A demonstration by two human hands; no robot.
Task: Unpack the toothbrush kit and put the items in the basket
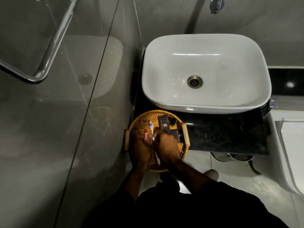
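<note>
My left hand (141,149) pinches the toothpaste (146,137); the toothbrush (152,130) runs near-to-far beside my right hand (166,143), its grip unclear, over the basket (141,117).

Beside the glossy white ceramic sink (205,71) with its dull metal drain (194,81), the basket (141,119) is rough woven wicker (pale wooden handles). In front of the sink, the counter (227,134) is polished dark stone.

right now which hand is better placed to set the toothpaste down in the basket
Left. The left hand is at the red toothpaste tube over the left side of the basket, while the right hand is occupied at the toothbrush and dark boxes.
</note>
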